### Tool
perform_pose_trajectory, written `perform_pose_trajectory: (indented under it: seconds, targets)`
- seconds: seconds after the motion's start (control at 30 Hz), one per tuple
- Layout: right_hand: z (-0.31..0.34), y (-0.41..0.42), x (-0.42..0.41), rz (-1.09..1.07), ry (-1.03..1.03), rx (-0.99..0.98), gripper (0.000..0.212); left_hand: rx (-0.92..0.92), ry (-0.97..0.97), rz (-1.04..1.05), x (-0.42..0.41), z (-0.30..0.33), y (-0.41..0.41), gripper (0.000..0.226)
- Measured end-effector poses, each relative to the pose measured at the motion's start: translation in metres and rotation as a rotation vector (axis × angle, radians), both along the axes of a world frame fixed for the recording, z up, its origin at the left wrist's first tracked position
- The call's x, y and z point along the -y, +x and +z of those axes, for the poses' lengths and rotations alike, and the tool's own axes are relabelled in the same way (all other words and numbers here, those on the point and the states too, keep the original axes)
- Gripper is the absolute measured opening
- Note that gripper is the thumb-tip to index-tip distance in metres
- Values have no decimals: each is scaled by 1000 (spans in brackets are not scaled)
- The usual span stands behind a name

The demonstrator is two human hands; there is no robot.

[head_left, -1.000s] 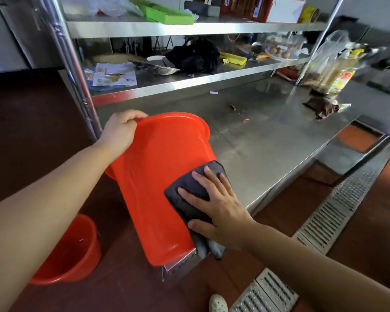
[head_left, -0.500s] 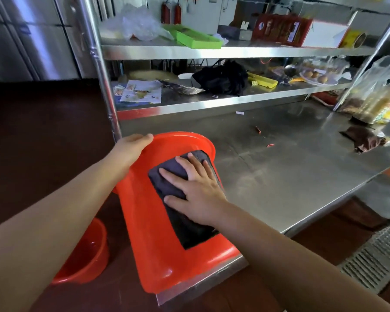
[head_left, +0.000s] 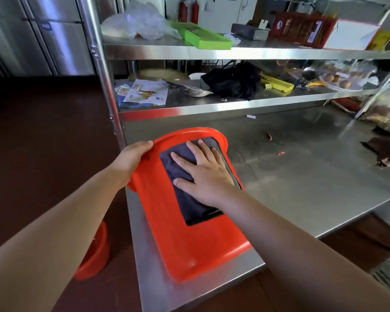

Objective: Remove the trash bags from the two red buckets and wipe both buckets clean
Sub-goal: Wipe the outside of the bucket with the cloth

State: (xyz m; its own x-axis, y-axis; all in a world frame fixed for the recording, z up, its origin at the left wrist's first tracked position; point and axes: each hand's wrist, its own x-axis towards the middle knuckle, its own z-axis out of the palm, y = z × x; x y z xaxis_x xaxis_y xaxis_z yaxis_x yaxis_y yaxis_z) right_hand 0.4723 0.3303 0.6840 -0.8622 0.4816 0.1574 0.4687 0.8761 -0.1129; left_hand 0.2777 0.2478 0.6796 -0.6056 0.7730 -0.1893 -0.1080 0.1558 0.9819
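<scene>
Two hands at work: left hand (head_left: pixel 133 158) clamped on bucket (head_left: pixel 189 251) rim for steadiness at tabletop (head_left: pixel 302 176) corner; right hand (head_left: pixel 203 174) flat, pressing cloth (head_left: pixel 189 206) against side.

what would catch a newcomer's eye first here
The bright red bucket lying tilted on the steel table's near corner stands out. The right hand presses a dark cloth flat against its side, while the left hand grips its rim. A second red bucket sits on the floor, lower left.
</scene>
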Motion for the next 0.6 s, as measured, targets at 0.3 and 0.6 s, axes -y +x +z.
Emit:
perform_pose_trajectory:
  seconds: [0.3, 0.6]
  targets:
    - [-27, 94, 42, 92, -122, -68, 61, -178, -24, 35, 20, -12, -21, 20]
    - [-34, 84, 76, 143, 107, -61, 69, -404, -174, 9, -42, 30, 16, 41]
